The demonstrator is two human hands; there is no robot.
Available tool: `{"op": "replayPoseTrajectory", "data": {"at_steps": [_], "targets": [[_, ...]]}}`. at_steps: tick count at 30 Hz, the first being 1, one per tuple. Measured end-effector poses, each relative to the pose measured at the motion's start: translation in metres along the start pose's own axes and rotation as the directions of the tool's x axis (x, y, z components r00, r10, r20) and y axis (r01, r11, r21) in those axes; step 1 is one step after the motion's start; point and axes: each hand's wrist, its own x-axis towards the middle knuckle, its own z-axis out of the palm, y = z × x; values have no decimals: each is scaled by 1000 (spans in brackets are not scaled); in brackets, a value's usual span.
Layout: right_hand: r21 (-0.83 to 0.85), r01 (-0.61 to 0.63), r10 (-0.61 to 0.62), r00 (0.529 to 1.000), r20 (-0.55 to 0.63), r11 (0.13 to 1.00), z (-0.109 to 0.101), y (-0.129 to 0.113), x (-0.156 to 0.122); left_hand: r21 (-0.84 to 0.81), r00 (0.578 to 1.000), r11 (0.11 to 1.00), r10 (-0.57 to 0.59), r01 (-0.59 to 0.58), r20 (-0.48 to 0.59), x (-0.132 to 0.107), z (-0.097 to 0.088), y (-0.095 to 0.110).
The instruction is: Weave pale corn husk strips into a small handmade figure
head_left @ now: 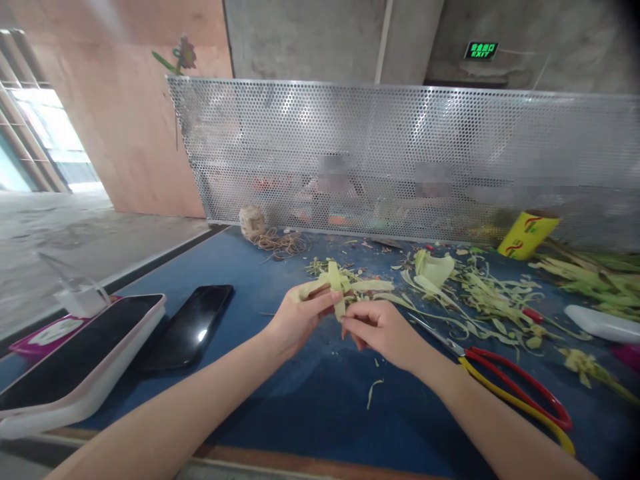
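The left hand [300, 317] holds a pale green leaf strip [333, 275] narrowly between the thumb and the fingers. The right hand [377, 327] pinches the lower, near end of this same strip with its fingertips. The strip is above the middle of the blue table [240, 427]. Its long axis runs from far to near, with the free end pointing up and away from the person. A second pale piece [373, 285] lies across behind it and points to the right.

Just beyond the hands, and to the right, there are many leaf shreds [483, 293]. Scissors [517, 383] with one red and one yellow handle lie near the right forearm, the blades pointing far and left.

At the far right, a yellow cylinder [529, 235] leans to the right; its inside I cannot see. On the left lie a black phone [193, 327] and a white-edged object [83, 360] with a dark flat top; I cannot tell if it is a container. At the far left, a roll of twine [253, 222] stands beside loose twine [283, 243], before a perforated metal sheet [300, 133].
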Motion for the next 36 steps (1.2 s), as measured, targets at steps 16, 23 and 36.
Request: {"op": "replayPoseTrajectory", "data": {"at_steps": [16, 23, 36], "targets": [[-259, -37, 112, 953, 283, 965, -13, 2, -4, 55, 962, 983, 182, -174, -204, 10, -12, 9], [-251, 105, -169, 953, -251, 962, -35, -12, -9, 473, 988, 881, 93, -23, -127, -3, 1, 13], [-116, 11, -37, 974, -224, 993, -27, -1, 2, 746, 987, 652, 21, -136, 162, -10, 7, 2]]}}
